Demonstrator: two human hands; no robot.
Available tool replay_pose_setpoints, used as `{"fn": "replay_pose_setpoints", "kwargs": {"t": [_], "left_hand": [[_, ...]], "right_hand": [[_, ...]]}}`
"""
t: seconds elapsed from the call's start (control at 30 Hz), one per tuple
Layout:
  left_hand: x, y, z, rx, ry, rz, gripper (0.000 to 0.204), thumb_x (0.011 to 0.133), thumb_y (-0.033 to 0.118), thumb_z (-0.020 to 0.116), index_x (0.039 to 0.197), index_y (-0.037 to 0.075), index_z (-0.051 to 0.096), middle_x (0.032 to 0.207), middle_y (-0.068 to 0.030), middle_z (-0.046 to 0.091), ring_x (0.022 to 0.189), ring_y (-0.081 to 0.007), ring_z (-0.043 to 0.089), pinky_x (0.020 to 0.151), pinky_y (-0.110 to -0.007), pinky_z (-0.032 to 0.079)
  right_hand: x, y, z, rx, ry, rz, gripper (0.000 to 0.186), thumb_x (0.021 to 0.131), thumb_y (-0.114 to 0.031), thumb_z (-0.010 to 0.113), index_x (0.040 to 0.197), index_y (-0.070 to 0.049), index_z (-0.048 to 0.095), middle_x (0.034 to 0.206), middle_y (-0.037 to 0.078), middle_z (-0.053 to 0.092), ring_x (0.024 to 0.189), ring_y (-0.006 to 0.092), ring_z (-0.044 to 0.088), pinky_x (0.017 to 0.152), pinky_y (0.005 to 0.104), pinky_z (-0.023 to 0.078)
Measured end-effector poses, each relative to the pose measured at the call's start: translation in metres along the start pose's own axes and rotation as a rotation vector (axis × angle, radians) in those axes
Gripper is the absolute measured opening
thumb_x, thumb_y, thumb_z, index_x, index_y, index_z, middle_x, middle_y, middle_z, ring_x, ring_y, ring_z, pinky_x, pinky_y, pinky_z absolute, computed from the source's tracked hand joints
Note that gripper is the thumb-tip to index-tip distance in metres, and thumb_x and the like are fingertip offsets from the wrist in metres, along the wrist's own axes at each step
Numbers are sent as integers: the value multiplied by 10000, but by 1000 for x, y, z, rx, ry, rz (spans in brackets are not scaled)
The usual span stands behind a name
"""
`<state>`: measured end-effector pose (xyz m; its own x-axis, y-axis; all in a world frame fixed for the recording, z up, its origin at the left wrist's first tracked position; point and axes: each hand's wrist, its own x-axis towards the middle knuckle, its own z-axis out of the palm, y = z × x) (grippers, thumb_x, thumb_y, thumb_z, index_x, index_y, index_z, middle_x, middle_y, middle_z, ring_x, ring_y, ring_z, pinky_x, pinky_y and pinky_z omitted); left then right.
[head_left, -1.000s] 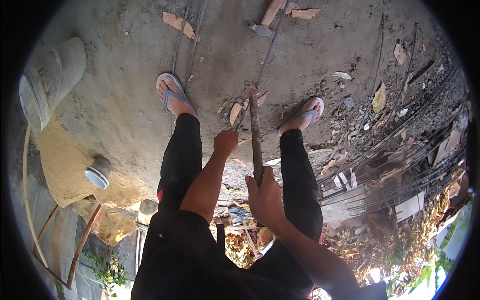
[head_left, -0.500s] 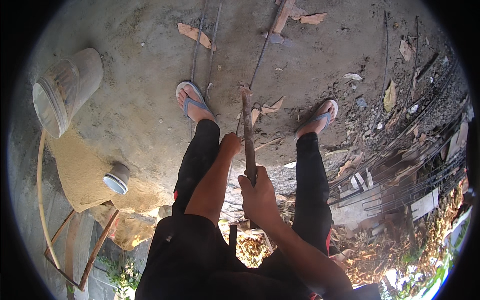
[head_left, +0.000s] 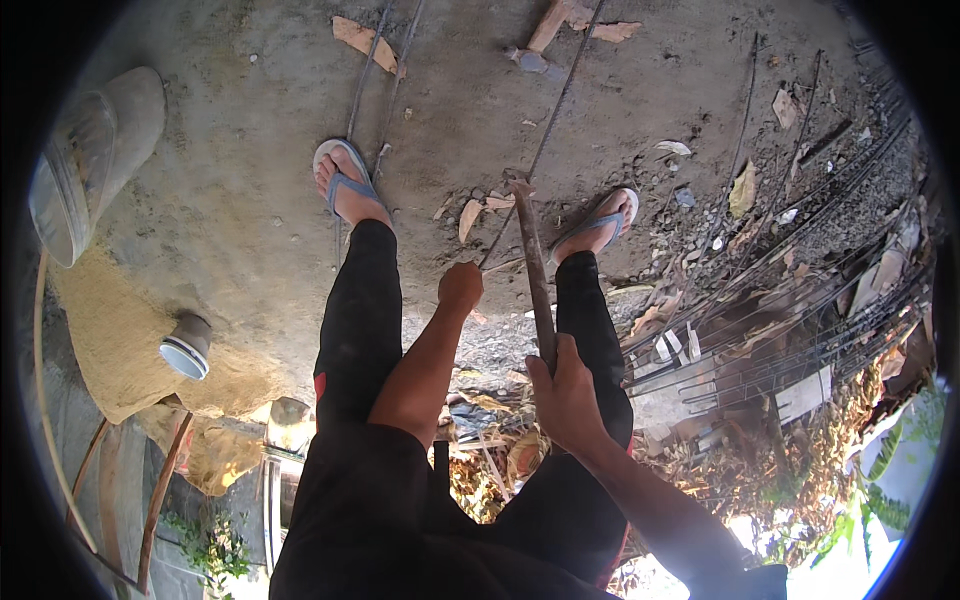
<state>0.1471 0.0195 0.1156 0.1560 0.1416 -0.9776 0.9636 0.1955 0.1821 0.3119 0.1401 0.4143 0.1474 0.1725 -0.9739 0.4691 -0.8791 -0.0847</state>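
Observation:
My right hand [head_left: 567,395] grips the lower end of a long, worn metal bar [head_left: 535,275], held lengthwise in front of me. Its upper end has a short crosspiece [head_left: 518,183] at a thin ribbed steel rod [head_left: 552,120], which runs diagonally along the concrete between my sandalled feet. My left hand [head_left: 460,285] is closed on that rod lower down, left of the bar, with its fingers mostly hidden from the camera.
A hammer [head_left: 545,32] lies above, among wood scraps [head_left: 364,42]. More rods [head_left: 372,60] lie around. At left are a large translucent bucket [head_left: 130,130], a small pail [head_left: 188,345] and sand [head_left: 110,330]. Bent steel bars [head_left: 740,340], rubble and dry leaves fill the right.
My right hand and the bar's lower end have shifted right, away from my left hand, so the bar leans more. The whole view has shifted slightly. Both grips look the same.

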Motion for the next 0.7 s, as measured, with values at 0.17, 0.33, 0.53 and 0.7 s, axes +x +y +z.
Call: {"fn": "replay_pose_setpoints", "kwargs": {"t": [0.17,0.33,0.53,0.7], "left_hand": [[29,-30,-4,-22,61,-34,358,1016,327,630,998,-12,743,1003,-259,737,1008,-416,733,864,-521,599],[51,-47,3,76,20,44,351,1026,308,615,1038,-23,730,1033,-230,744,1035,-423,728,889,-518,599],[57,-45,-13,24,-3,-93,288,986,259,639,1019,3,766,1092,-270,748,1050,-426,736,911,-516,598],[55,-45,-31,47,-27,-145,267,970,231,648,1041,0,760,1098,-257,754,1061,-425,737,913,-516,602]], "right_hand": [[24,-8,57,123,17,41,273,1031,-198,633,1095,18,479,754,238,620,700,431,662,673,523,477],[42,-16,59,143,-17,14,279,1034,-157,604,1146,30,431,727,277,645,701,498,680,625,579,486],[52,-24,70,175,-27,37,305,1024,-151,606,1161,26,399,738,318,657,718,543,678,616,612,502],[61,-29,89,220,-12,-13,306,1014,-143,597,1144,31,381,743,340,655,719,558,673,620,628,516]]}}
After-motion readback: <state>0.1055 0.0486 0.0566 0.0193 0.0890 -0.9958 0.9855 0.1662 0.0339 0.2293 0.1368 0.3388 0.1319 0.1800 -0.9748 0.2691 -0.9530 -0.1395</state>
